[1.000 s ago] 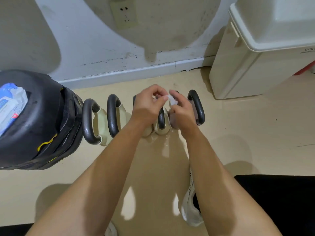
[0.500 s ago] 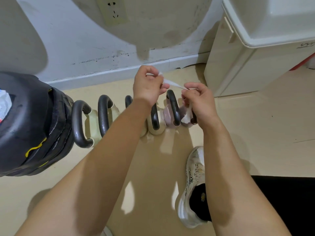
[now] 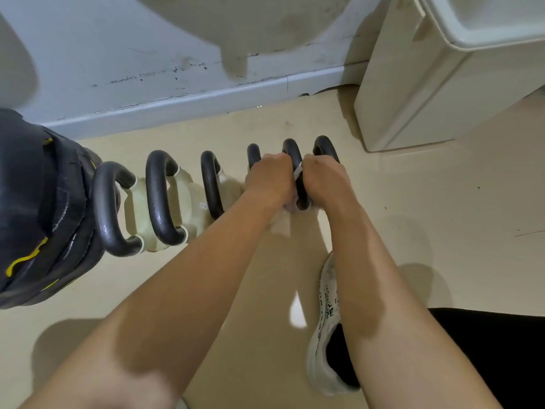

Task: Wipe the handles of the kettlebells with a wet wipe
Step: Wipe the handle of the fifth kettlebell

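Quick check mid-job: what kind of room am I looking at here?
Probably a home workout corner or small gym. A row of pale kettlebells with black loop handles stands on a beige floor along a scuffed grey-white wall, beside a stack of black weight plates and a cream plastic bin.

Two bare forearms with no sleeves, watch or rings, ending in the left hand (image 3: 269,180) and the right hand (image 3: 324,180). On one foot a white sneaker (image 3: 326,329) speckled with small black marks along its side, with a dark opening or sock at the ankle. At the lower right edge, a stretch of black garment (image 3: 486,358), plain and unpatterned.
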Action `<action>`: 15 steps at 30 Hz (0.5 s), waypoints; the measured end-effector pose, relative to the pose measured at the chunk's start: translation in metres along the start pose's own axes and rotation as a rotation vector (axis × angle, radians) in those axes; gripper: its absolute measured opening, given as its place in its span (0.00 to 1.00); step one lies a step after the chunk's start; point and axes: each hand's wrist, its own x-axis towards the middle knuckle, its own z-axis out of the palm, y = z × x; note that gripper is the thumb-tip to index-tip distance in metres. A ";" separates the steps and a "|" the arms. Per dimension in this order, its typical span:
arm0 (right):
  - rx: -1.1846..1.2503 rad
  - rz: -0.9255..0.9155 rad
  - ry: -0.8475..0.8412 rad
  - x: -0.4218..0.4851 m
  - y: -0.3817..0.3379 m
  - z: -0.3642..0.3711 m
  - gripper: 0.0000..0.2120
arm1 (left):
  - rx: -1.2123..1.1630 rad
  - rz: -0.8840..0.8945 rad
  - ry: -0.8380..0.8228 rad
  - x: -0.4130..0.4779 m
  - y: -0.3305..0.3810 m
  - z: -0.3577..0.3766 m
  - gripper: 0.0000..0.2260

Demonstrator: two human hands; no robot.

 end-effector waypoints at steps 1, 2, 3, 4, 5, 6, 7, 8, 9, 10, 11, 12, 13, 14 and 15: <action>0.094 0.020 -0.002 0.002 -0.002 0.005 0.18 | -0.038 0.003 -0.071 0.003 0.001 0.000 0.05; 0.187 0.042 -0.001 0.006 -0.002 0.011 0.19 | -0.066 0.003 -0.125 0.005 0.002 0.001 0.07; 0.288 0.076 -0.017 0.007 -0.004 0.014 0.18 | -0.097 -0.007 -0.156 0.006 0.002 0.002 0.07; 0.434 0.120 -0.026 0.009 -0.003 0.017 0.15 | -0.131 -0.025 -0.170 0.008 0.001 0.004 0.07; 0.607 0.172 -0.025 0.012 -0.001 0.018 0.14 | -0.151 -0.041 -0.174 0.010 0.000 0.006 0.09; 0.823 0.249 -0.033 0.014 0.001 0.018 0.14 | -0.149 -0.060 -0.167 0.012 0.000 0.009 0.10; 1.035 0.333 -0.046 0.011 0.002 0.017 0.15 | -0.125 -0.068 -0.136 0.012 0.000 0.011 0.11; 1.145 0.376 -0.054 0.010 0.005 0.018 0.15 | -0.120 -0.076 -0.076 0.014 0.001 0.015 0.09; 1.173 0.390 -0.060 0.010 0.008 0.019 0.14 | -0.129 -0.082 -0.008 0.015 0.001 0.018 0.04; 1.141 0.386 -0.058 0.009 0.011 0.020 0.13 | -0.146 -0.084 0.048 0.016 0.002 0.022 0.04; 1.123 0.374 -0.057 0.009 0.010 0.020 0.13 | -0.152 -0.080 0.074 0.018 0.003 0.023 0.07; 1.113 0.359 -0.076 0.011 0.011 0.020 0.14 | -0.143 -0.071 0.058 0.019 0.003 0.022 0.08; 1.111 0.356 -0.100 0.011 0.009 0.019 0.15 | -0.129 -0.063 0.019 0.022 0.002 0.020 0.07; 1.106 0.359 -0.118 0.012 0.009 0.018 0.16 | -0.107 -0.058 -0.034 0.025 0.002 0.017 0.05; 1.103 0.361 -0.133 0.014 0.009 0.018 0.16 | -0.085 -0.063 -0.081 0.027 0.002 0.012 0.05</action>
